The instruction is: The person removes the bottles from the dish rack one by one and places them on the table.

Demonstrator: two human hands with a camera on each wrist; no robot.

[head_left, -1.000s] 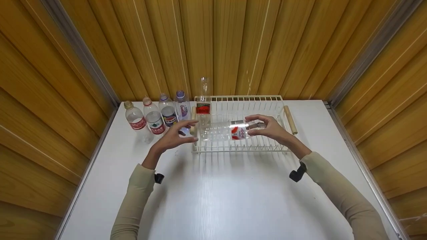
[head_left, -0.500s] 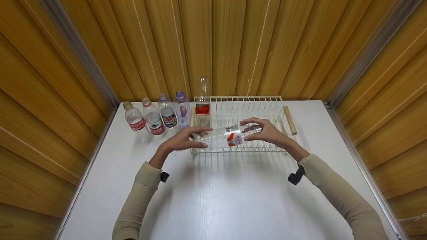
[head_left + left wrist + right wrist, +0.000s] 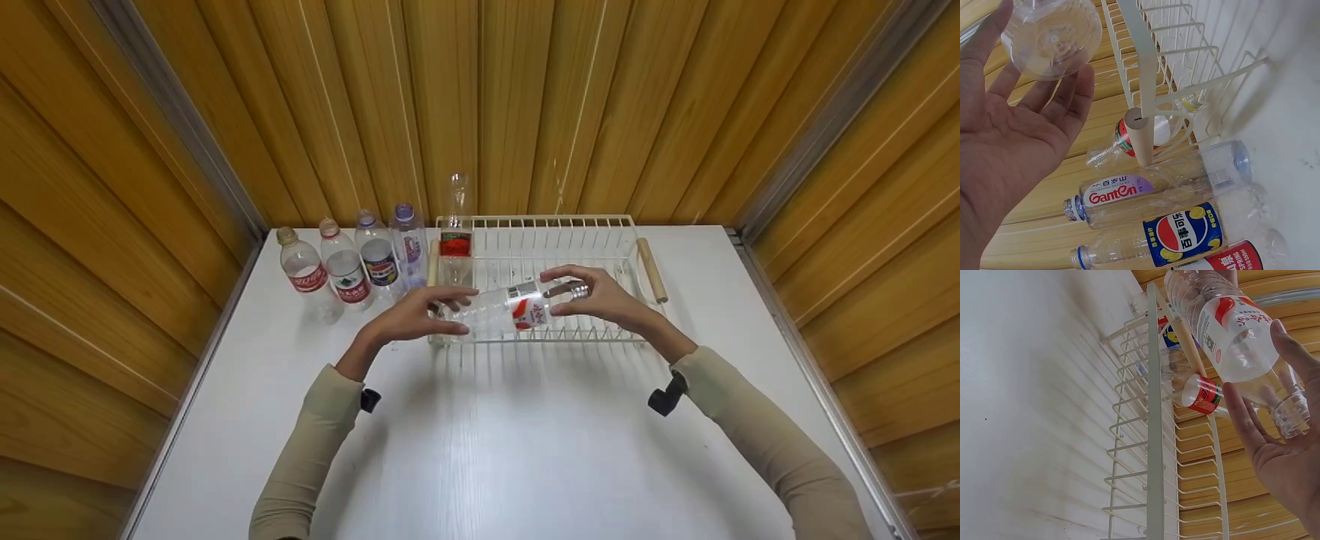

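A clear plastic bottle (image 3: 495,311) with a red and white label lies almost level between both hands, above the front of the wire rack (image 3: 555,220). My left hand (image 3: 412,313) grips its base end, thumb on the near side and fingers on the far side. At the other end my right hand (image 3: 604,298) holds the bottle by its shoulder, the bare threaded neck pointing to the right. The left wrist view shows the round bottle base (image 3: 1053,42) between thumb and fingers. In the right wrist view, thumb and fingers sit about the tapering shoulder (image 3: 1261,379).
Another clear bottle (image 3: 456,244) with a red and green label stands in the rack's left end. Several bottles, among them a Ganten bottle (image 3: 1157,191) and a Pepsi bottle (image 3: 1182,236), stand in a row left of the rack. Wooden handles (image 3: 651,270) flank it.
My left hand has moved right and taken hold of the bottle's base. The bottle has tilted slightly and come a little nearer; over the last half second it barely moves.
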